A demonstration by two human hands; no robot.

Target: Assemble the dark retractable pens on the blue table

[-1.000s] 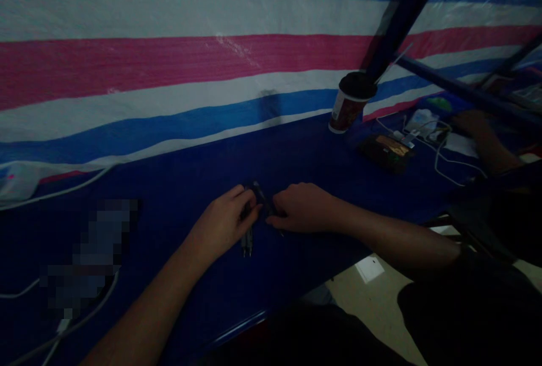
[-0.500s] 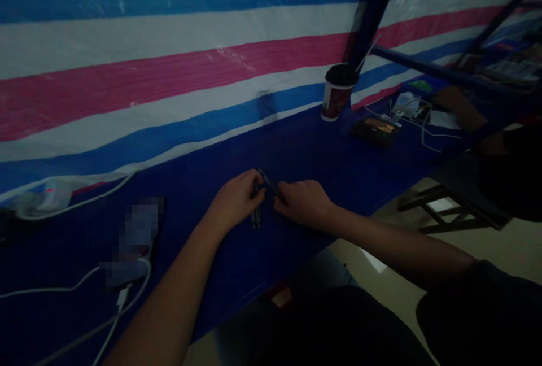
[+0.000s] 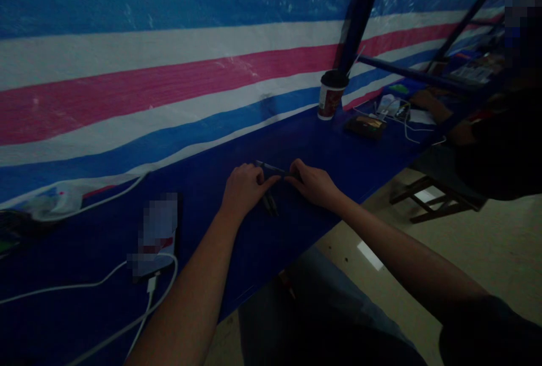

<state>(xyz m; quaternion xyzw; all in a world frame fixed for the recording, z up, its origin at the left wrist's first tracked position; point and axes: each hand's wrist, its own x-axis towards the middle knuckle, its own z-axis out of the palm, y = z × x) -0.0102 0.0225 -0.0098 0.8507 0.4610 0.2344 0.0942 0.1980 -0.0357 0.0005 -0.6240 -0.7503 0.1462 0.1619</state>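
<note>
My left hand [image 3: 245, 190] is closed around a couple of dark pens [image 3: 270, 203], whose lower ends stick out below the fingers, close to the blue tabletop [image 3: 296, 230]. Its thumb stretches toward the right. Another slim pen [image 3: 270, 166], with a paler shaft, slants between the two hands just above that thumb. At the pen's darker right end, my right hand [image 3: 315, 183] has its fingers curled and thumb pointing left; the part inside its grip is hidden. Dim light blurs the finer details of the pens.
A phone [image 3: 158, 230] with a white charging cable lies at left. Behind are a lidded paper cup [image 3: 331, 95] and a dark flat box [image 3: 365, 126]. Striped sheeting [image 3: 169, 83] backs the table. At right, another person's arm [image 3: 440, 109] rests near cables, beside a blue metal frame [image 3: 366, 10].
My hands have moved apart slightly, and the right one has shifted outward. The slim pen between them lies flatter. The camera view has shifted a little.
</note>
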